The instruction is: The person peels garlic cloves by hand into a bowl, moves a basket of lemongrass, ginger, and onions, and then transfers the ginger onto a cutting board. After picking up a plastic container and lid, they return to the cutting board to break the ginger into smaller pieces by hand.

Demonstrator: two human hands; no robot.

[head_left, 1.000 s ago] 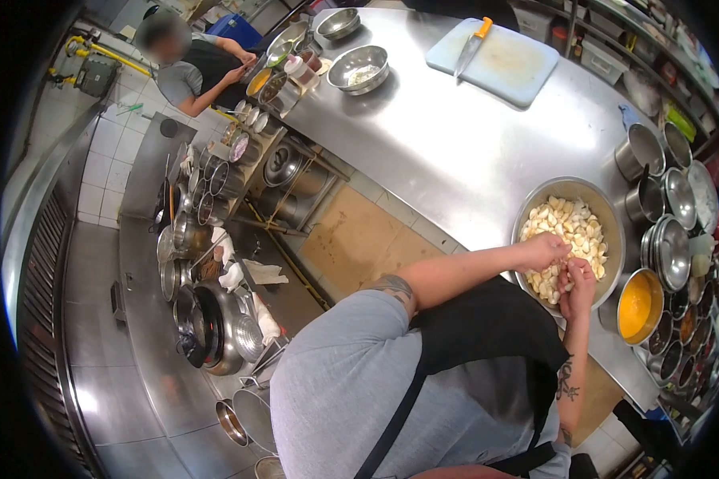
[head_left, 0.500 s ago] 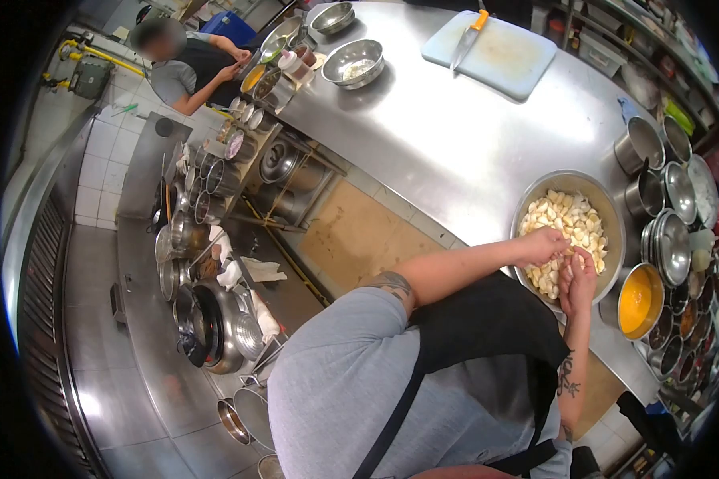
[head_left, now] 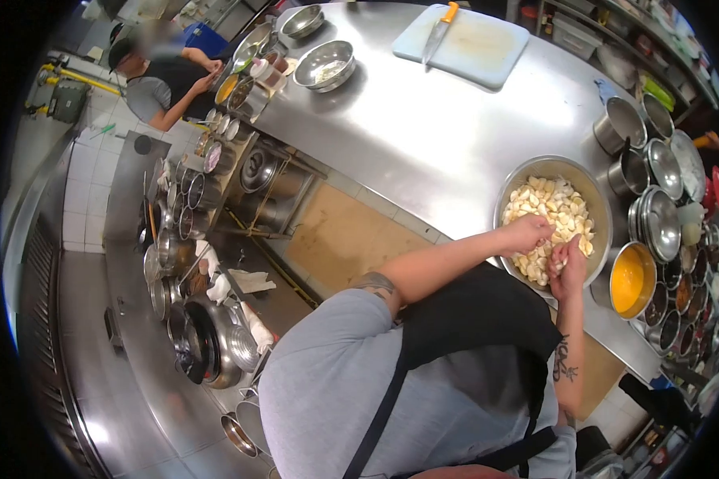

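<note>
A large metal bowl [head_left: 604,191] full of pale garlic cloves [head_left: 563,203] stands at the counter's near edge, right in front of my body. Both of my hands are over the bowl. My left hand [head_left: 527,233] is closed with fingertips pinched together above the cloves; whatever they pinch is too small to make out. Just to its right, my right hand [head_left: 567,271] has its fingers curled round a pale piece that looks like a garlic clove, partly hidden by the fingers. A small gap separates the two hands.
A metal pot of orange-yellow liquid [head_left: 629,279] stands right of the bowl, near several stacked metal pans [head_left: 659,223]. Farther along the steel counter [head_left: 391,136] lie a cutting board [head_left: 487,52] with an orange-handled knife [head_left: 438,36] and a metal bowl [head_left: 325,64]. Another person [head_left: 164,84] stands at the far left.
My hands have drawn slightly apart, the left away from the right, where they met before. The view has shifted a little, so everything sits farther left. The other person's head has turned.
</note>
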